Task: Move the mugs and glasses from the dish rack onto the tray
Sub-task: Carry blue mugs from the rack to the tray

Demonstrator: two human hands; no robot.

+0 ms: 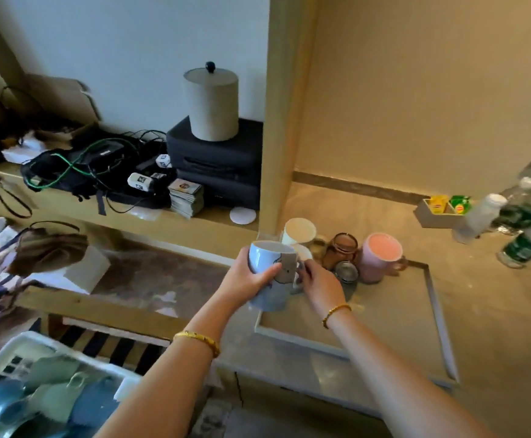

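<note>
A pale blue mug [270, 279] with a drawn figure is held upright over the near left corner of the tray [435, 314]. My left hand [247, 278] grips its body. My right hand [319, 284] touches its handle side. At the tray's far end stand a cream mug [299, 232], an amber glass jar [341, 249], a pink mug [381, 256] and a small clear glass [346, 271]. The white dish rack [11, 352] at the bottom left holds several green and blue cups and bowls [52, 396].
Water bottles [523, 222] and a box of tea bags [444, 210] sit on the counter at the right. A shelf at the left carries cables, a black case [216, 172] and a grey lidded canister [212, 104]. A wooden post [286, 121] rises behind the tray.
</note>
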